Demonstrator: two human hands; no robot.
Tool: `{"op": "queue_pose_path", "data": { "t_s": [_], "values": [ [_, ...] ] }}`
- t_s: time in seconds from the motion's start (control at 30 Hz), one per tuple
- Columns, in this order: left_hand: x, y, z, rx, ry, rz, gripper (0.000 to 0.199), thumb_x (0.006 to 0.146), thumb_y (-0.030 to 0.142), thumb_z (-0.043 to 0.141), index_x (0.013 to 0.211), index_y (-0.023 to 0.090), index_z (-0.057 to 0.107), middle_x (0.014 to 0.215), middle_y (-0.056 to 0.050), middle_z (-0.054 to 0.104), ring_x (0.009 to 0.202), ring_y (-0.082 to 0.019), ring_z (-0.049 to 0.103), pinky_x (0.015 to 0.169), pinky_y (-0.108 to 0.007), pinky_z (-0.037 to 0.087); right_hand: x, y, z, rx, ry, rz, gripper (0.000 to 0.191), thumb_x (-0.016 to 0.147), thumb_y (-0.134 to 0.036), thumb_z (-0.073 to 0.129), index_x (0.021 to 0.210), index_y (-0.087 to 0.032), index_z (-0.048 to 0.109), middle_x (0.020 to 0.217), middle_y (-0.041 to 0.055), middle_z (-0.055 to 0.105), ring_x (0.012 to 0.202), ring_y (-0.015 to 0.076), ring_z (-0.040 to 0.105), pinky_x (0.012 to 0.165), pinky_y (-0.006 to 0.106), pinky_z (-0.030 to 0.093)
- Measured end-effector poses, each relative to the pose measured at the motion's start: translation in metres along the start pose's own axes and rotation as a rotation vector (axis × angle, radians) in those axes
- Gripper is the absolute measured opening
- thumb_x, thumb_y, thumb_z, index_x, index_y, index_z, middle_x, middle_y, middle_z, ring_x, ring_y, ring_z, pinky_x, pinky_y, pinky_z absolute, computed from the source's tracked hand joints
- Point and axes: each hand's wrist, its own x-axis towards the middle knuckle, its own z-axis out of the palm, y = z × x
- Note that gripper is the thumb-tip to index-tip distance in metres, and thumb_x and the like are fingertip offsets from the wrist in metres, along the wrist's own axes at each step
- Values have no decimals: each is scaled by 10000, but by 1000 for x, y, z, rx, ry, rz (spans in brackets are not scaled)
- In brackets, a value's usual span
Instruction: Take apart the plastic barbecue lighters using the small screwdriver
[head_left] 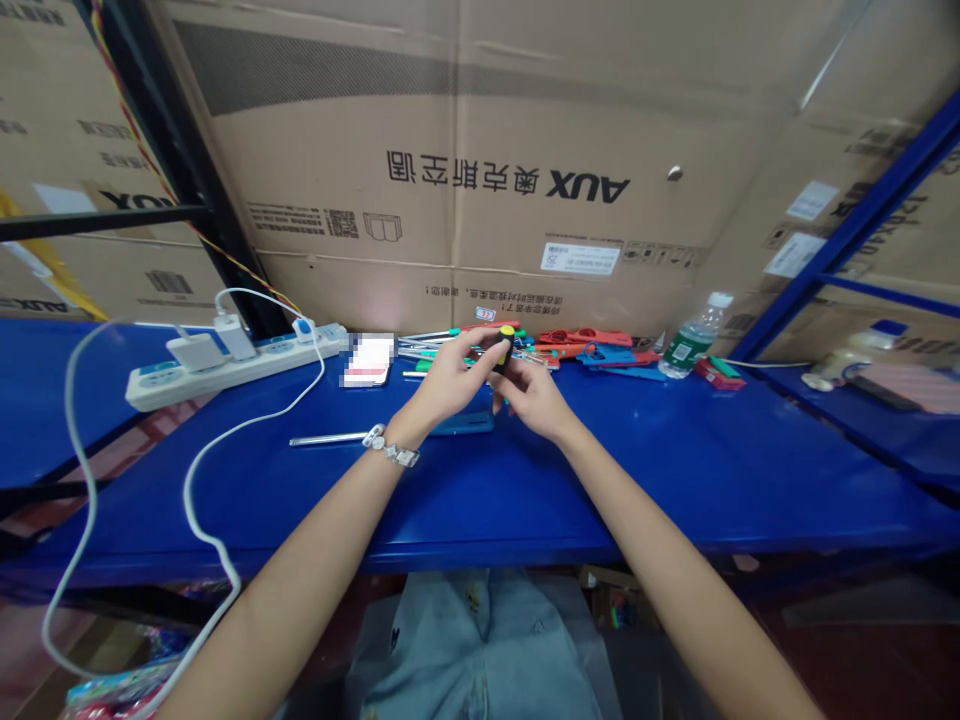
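Both hands meet above the middle of the blue table. My left hand [459,372], with a silver bracelet [391,447] at its wrist, has its fingers closed around a small black object with a yellow top [507,346]. My right hand [534,396] is closed at the lower part of the same object; its fingertips are partly hidden. Under and beside the left wrist lies a blue tool or case [466,424], and a silver rod [330,439] lies left of the wrist. Several screwdrivers and pens [427,350] lie behind the hands.
Red and blue plier-like tools [592,345] lie at the back, beside a plastic bottle [690,340] and a red box [720,375]. At left are a power strip [240,365], white cables and a pixelated white item [367,360]. Cardboard [480,230] stands behind.
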Motion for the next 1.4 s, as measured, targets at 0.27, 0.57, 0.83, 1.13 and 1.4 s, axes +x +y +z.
{"op": "queue_pose_path", "data": {
  "t_s": [0.27,0.57,0.83,1.13,1.4],
  "values": [
    [0,-3,2,65,90,1,244,912,398,674,1070,213,682,1027,-79,726,956,-194,661,815,-336,537,3,8,3,31,112,13,431,774,-594,765,779,-230,535,645,-17,573,515,171,614,473,314,498],
    [0,-2,2,48,136,-44,232,834,336,768,958,211,617,923,-44,672,854,-172,623,770,-318,513,1,7,7,19,234,19,461,720,-568,815,901,-226,564,664,-33,573,493,148,586,416,266,448],
    [0,2,-1,63,-19,2,237,992,395,530,945,215,676,944,-70,648,927,-204,621,784,-341,500,0,1,-1,10,6,-29,346,855,-547,699,894,-217,605,733,1,628,551,157,640,465,275,484],
    [0,0,3,79,141,-48,248,880,428,701,953,201,636,971,-65,669,892,-184,614,779,-332,497,1,6,3,23,118,-32,384,808,-541,745,783,-218,538,694,-5,591,542,166,627,435,280,471],
    [2,1,3,-5,162,-62,205,846,366,747,930,204,654,891,-40,678,818,-162,625,728,-305,501,0,5,7,32,204,-19,423,755,-540,806,896,-231,554,814,3,642,498,125,586,394,257,443]
  ]
}}
